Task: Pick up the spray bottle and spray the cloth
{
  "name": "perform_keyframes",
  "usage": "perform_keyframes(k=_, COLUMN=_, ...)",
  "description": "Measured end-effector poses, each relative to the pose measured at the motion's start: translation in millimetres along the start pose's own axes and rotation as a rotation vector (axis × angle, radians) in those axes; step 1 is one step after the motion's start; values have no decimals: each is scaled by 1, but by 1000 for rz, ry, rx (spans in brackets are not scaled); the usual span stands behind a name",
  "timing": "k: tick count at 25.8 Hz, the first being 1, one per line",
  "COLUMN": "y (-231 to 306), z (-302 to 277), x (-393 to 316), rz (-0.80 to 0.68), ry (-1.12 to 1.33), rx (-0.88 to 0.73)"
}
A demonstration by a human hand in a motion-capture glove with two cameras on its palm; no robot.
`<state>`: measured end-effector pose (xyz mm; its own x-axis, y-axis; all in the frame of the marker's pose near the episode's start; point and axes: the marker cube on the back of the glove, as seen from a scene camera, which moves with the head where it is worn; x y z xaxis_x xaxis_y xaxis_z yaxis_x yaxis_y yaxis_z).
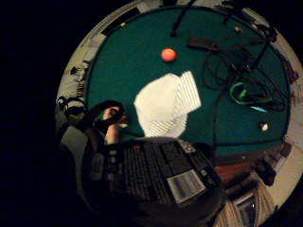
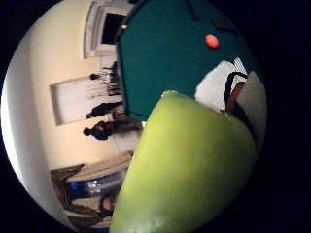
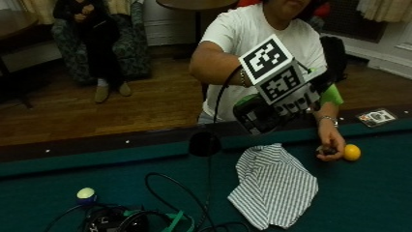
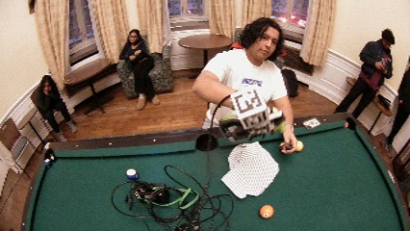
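My gloved right hand (image 3: 293,104) grips a spray bottle (image 3: 264,120) and holds it in the air above the table's near rail. The bottle is green with a black printed label; the label (image 1: 161,175) fills one palm view and the green body (image 2: 189,170) fills the other. Just below and in front of it, a white striped cloth (image 3: 273,186) lies crumpled on the green felt (image 3: 367,198). The same cloth (image 1: 165,104) shows in the palm view past the bottle. The bottle's nozzle is hidden.
The bare left hand (image 3: 330,142) rests on the felt beside a yellow ball (image 3: 351,152). An orange ball (image 4: 266,211) lies beyond the cloth. Tangled cables (image 3: 151,217) and a white-and-blue ball (image 3: 85,194) sit to the side. A pocket (image 3: 205,144) opens in the rail.
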<state>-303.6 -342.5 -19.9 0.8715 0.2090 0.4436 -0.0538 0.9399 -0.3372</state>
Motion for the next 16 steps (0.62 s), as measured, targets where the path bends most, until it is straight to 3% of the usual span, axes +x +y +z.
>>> perform_keyframes(k=8, y=-15, z=7, x=-37, rz=-254, ry=-474, rx=94)
perform_keyframes(k=16, y=-38, z=95, x=-54, rz=-400, ry=-639, rx=121)
